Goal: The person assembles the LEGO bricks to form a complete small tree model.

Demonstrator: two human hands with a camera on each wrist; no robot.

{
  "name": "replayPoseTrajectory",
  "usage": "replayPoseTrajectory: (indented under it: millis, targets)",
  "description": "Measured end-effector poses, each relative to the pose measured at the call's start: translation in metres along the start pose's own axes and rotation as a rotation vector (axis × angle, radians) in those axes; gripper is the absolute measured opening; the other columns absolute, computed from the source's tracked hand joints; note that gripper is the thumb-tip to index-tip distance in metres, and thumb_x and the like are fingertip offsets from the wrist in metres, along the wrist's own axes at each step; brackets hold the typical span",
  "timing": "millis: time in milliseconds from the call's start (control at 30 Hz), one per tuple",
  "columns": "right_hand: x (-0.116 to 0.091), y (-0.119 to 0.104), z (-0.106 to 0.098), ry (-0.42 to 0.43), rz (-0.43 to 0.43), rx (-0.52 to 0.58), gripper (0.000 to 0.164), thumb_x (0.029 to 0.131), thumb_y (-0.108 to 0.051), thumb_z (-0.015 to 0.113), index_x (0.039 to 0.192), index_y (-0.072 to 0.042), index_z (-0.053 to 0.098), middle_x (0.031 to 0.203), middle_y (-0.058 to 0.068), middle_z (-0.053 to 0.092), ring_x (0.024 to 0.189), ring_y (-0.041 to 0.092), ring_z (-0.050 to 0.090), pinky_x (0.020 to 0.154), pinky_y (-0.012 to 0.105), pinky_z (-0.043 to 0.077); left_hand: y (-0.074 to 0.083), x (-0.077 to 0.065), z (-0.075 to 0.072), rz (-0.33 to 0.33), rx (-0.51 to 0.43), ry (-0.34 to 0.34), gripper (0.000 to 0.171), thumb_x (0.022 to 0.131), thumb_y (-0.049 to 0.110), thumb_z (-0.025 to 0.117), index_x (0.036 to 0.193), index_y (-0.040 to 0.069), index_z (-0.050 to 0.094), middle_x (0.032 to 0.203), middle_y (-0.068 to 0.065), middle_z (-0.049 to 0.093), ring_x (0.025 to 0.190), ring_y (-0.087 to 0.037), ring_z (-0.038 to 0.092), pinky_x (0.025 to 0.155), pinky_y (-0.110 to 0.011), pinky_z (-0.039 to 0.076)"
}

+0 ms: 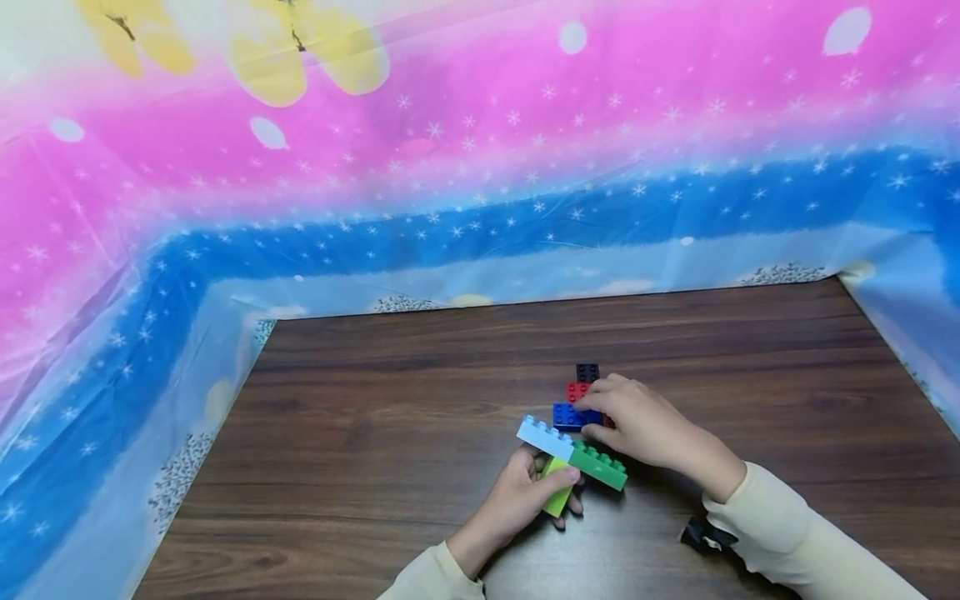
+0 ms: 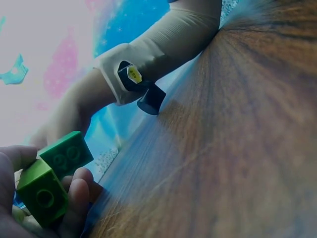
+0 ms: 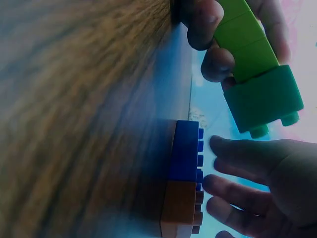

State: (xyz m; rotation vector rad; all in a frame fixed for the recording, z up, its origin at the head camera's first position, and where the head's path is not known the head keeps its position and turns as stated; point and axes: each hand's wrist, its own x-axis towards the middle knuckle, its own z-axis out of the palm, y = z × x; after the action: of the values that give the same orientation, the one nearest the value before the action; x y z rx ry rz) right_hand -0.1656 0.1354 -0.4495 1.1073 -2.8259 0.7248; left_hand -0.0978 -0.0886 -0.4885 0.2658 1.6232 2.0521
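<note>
My left hand [image 1: 517, 487] pinches a lime green brick [image 1: 557, 492], thumb on its near face. Joined on top of it are a light blue brick [image 1: 543, 437] and a green brick [image 1: 597, 467], end to end and raised over the table. My right hand [image 1: 645, 421] reaches across the bricks beyond, fingers apart and slightly bent. In the right wrist view its fingertips are right at the studs of a blue brick [image 3: 185, 148] and an orange brick [image 3: 179, 206]. Much of the orange brick is hidden by the right hand in the head view.
Just behind the blue brick lie a red brick [image 1: 576, 392] and a black brick [image 1: 587, 372] on the brown wooden table [image 1: 360, 433]. A black wrist camera [image 1: 705, 535] hangs below the right sleeve. Patterned pink and blue cloth [image 1: 465, 208] surrounds the table's back and sides.
</note>
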Motion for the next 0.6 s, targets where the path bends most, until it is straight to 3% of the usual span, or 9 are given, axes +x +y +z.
replayPoseTrajectory:
  millis: [100, 333, 600]
  targets:
    - [0.0011, -0.001, 0.0009, -0.019, -0.023, -0.012, 0.027, 0.091, -0.015, 0.085, 0.117, -0.009, 0.079, 0.111, 0.003, 0.073, 0.101, 0.02, 0.065, 0.084, 0.042, 0.06, -0.0006, -0.0004, 0.0002, 0.004, 0.005, 0.015, 0.025, 0.105, 0.01, 0.063, 0.123, -0.004, 0.054, 0.088, -0.005, 0.07, 0.064, -0.011, 0.068, 0.049, -0.023, 0.056]
    - [0.0015, -0.0038, 0.0034, -0.039, -0.058, -0.015, 0.025, 0.087, -0.011, 0.088, 0.11, -0.01, 0.08, 0.107, -0.001, 0.071, 0.098, 0.019, 0.062, 0.08, 0.039, 0.059, -0.0002, -0.0028, -0.002, 0.033, 0.022, 0.018, 0.042, 0.108, 0.018, 0.059, 0.138, -0.006, 0.044, 0.093, -0.001, 0.068, 0.061, -0.01, 0.064, 0.046, -0.023, 0.055]
    - [0.0001, -0.0067, 0.0073, -0.039, -0.052, 0.005, 0.014, 0.086, -0.012, 0.089, 0.096, -0.016, 0.079, 0.102, -0.004, 0.069, 0.093, 0.013, 0.056, 0.073, 0.031, 0.054, -0.0025, -0.0018, -0.002, 0.031, 0.024, 0.031, 0.03, 0.109, 0.02, 0.057, 0.126, -0.004, 0.051, 0.09, -0.003, 0.07, 0.06, -0.01, 0.064, 0.046, -0.023, 0.055]
